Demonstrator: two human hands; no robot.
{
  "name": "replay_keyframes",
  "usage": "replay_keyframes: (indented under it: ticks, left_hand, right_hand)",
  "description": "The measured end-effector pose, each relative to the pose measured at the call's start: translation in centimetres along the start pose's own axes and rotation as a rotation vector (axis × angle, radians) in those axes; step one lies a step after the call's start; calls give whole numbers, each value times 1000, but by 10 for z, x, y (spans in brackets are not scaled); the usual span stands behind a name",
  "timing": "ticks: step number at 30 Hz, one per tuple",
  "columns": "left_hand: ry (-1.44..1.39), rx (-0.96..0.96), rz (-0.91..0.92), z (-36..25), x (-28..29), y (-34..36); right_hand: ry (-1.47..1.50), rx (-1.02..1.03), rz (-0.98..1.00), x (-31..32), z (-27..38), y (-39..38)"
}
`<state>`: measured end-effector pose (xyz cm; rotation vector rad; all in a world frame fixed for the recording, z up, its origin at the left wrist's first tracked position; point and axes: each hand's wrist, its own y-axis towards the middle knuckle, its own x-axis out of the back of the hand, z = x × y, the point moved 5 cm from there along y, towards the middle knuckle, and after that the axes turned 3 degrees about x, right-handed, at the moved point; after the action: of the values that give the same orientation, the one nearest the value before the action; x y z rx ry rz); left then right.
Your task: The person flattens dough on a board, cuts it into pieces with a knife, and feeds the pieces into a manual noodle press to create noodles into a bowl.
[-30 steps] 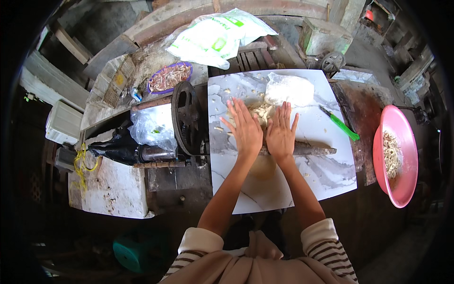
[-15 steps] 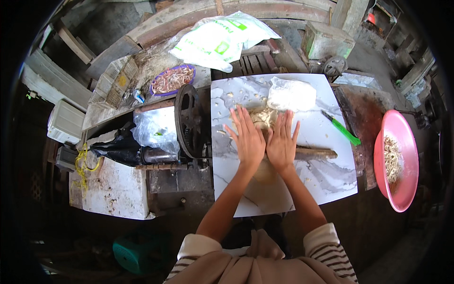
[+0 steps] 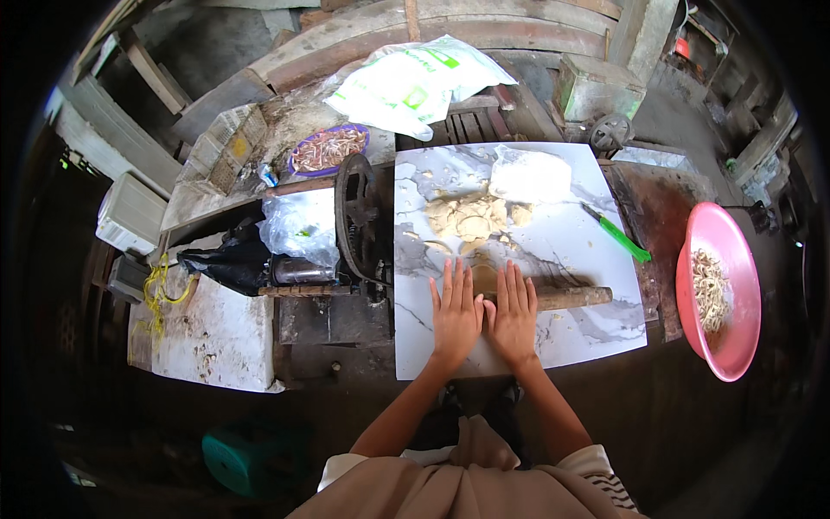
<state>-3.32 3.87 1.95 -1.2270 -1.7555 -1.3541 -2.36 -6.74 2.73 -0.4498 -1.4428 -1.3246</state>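
Both hands are lying palm-down over the wooden rolling pin (image 3: pixel 575 298), the left hand (image 3: pixel 456 324) and right hand (image 3: pixel 513 324) side by side with thumbs nearly meeting; the fingers are stretching out flat, not curling around it, and how hard they are pressing I cannot tell. A flat tan dough piece (image 3: pixel 485 278) is showing just beyond the pin, between the fingertips, so rolling out seems to be the step in hand; the next stroke is probably calling for even pressure from both palms. Farther beyond the pin, a crumbly dough heap (image 3: pixel 469 216) is sitting near a clear plastic bag (image 3: pixel 532 173) that is holding something white. Well to the pin's right, a pink basin (image 3: pixel 743 298) is containing pale strips (image 3: pixel 711 294); far beyond its left, a purple basin (image 3: pixel 295 164) is holding reddish-and-pale shreds (image 3: pixel 328 150).
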Motion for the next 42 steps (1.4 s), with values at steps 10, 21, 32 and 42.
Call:
replay_keyframes:
  ticks: [10, 21, 32, 42]
  left_hand:
    - [-492, -13, 24, 1, 27, -46]
    - [-310, 310, -146, 19, 4, -4]
    - [-134, 452, -248, 46, -23, 90]
    - [-296, 329, -57, 24, -6, -11]
  right_hand:
    - [338, 329, 252, 35, -13, -17]
    - [-23, 95, 77, 7, 2, -3]
    - [-146, -22, -75, -25, -18, 100]
    - [94, 6, 64, -9, -2, 1]
